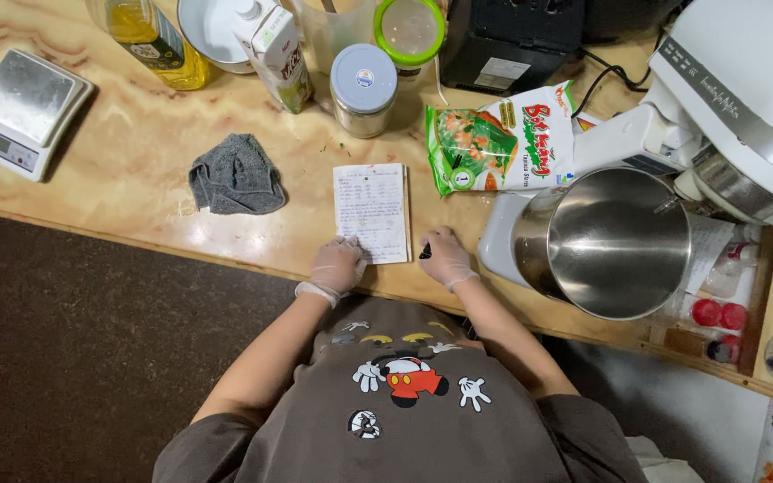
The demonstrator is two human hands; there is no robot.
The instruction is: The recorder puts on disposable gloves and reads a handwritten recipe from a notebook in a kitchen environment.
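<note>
Your left hand (337, 264), gloved, lies flat on the lower left corner of the notebook (372, 212), fingers loosely spread and gripping nothing, only pressing on the page. The notebook sits close to the worktop's (136, 206) near edge, about midway along it, open to a page covered in handwriting. Your right hand (445, 257), also gloved, rests just beside the notebook's lower right corner, fingers curled into a loose fist around a small dark thing (425, 250); you cannot tell what it is, since only its tip shows. Just right of that hand stands the steel bowl (617, 243) of a white mixer (735, 116), near the worktop's right end. A green and orange bag (501, 139) lies behind your right hand, between the notebook and the mixer. A grey cloth (236, 174) lies crumpled left of the notebook, well apart from your left hand. A scale (27, 112) sits toward the far left corner. Along the far edge stand an oil bottle (149, 36), a white bowl (212, 31), a carton (272, 54), a jar (364, 89) with a pale lid and a green-rimmed lid (410, 31). A rack of small jars (717, 313) runs past the worktop's right end.
</note>
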